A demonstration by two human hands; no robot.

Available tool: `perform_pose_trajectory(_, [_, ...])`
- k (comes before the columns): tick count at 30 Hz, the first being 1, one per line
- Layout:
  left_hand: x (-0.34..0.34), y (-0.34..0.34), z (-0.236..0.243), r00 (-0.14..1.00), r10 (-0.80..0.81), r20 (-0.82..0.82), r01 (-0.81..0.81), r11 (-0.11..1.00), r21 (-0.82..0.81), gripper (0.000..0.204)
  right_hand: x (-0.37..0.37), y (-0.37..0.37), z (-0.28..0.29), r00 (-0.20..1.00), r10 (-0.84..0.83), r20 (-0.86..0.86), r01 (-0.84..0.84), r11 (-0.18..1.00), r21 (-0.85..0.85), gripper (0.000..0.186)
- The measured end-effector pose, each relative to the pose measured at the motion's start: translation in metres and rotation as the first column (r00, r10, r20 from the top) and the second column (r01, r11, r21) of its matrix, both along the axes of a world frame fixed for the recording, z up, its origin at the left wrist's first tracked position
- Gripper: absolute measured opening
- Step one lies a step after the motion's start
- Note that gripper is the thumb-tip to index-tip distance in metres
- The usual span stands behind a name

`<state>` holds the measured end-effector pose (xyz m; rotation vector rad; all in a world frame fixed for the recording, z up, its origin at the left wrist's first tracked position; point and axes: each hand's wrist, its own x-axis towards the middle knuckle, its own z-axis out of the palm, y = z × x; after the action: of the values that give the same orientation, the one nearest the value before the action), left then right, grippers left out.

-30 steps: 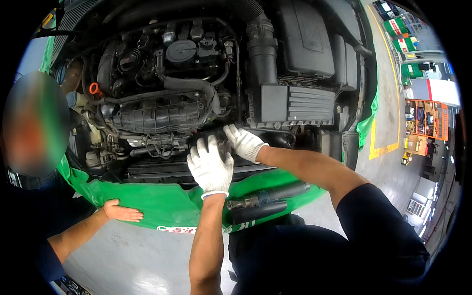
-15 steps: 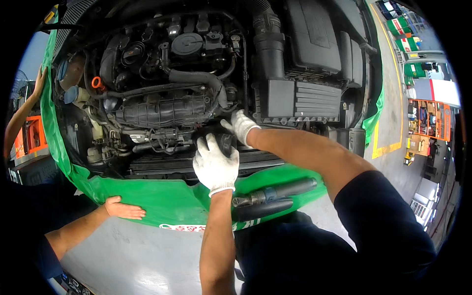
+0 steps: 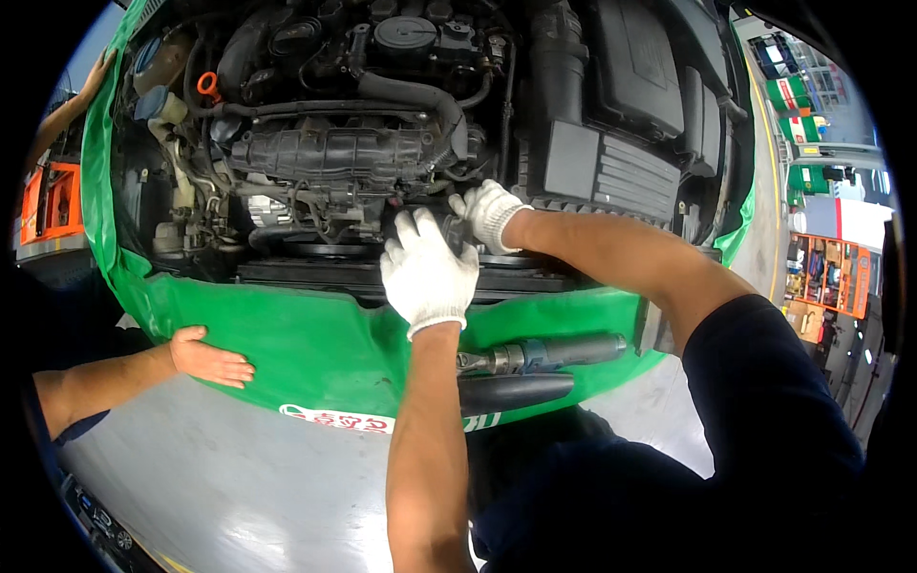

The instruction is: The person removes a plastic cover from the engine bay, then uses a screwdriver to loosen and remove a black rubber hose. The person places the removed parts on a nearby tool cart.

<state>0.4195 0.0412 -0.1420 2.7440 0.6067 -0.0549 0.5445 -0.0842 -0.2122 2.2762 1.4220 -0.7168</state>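
**My left hand (image 3: 430, 267) and right hand (image 3: 490, 214) at a dark part (image 3: 451, 225) low in the engine bay**

Nearest me, a grey cylindrical power tool (image 3: 535, 355) with a metal head lies on the green cover (image 3: 258, 320) draped over the car's front edge, a long black object (image 3: 516, 391) just beside it on my side. To my left, a co-worker's bare hand (image 3: 212, 359) rests flat on the same cover.

Past the cover runs a black crosspiece (image 3: 315, 275). Just over it sits the dark part, between my hands. My left, in a white knit glove, lies back upward with its fingers reaching forward over the part; my right, gloved alike, comes in from the side with its fingers bent toward it. The part is mostly covered by my gloves, so I cannot tell whether either hand is grasping it or only touching.

Beyond my fingers stretches the ribbed black manifold (image 3: 330, 153), with a thick hose (image 3: 411, 95) bending down at its right end. An orange ring (image 3: 207, 84) stands out at the left, and a ribbed black box (image 3: 637, 181) sits to the right. Farthest off, at the right, are an orange rack (image 3: 826, 277) and green drums (image 3: 788, 94).
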Motion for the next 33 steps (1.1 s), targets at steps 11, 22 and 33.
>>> perform_pose_trajectory(11, [-0.001,-0.006,0.0,0.998,0.019,-0.052,-0.019,1.0,0.01,0.065,0.029,0.02,-0.015,0.99,0.059,-0.129,-0.081,0.981,-0.176,0.074])
perform_pose_trajectory(22, [-0.002,-0.007,-0.007,1.0,0.0,0.015,0.0,1.0,-0.002,0.052,0.028,0.023,0.01,0.988,0.072,-0.135,-0.097,0.977,-0.191,0.053])
perform_pose_trajectory(33, [-0.003,-0.002,-0.014,0.988,-0.033,0.149,0.033,0.999,0.002,0.044,0.038,0.034,0.002,0.979,0.079,-0.189,-0.128,0.957,-0.262,0.063])
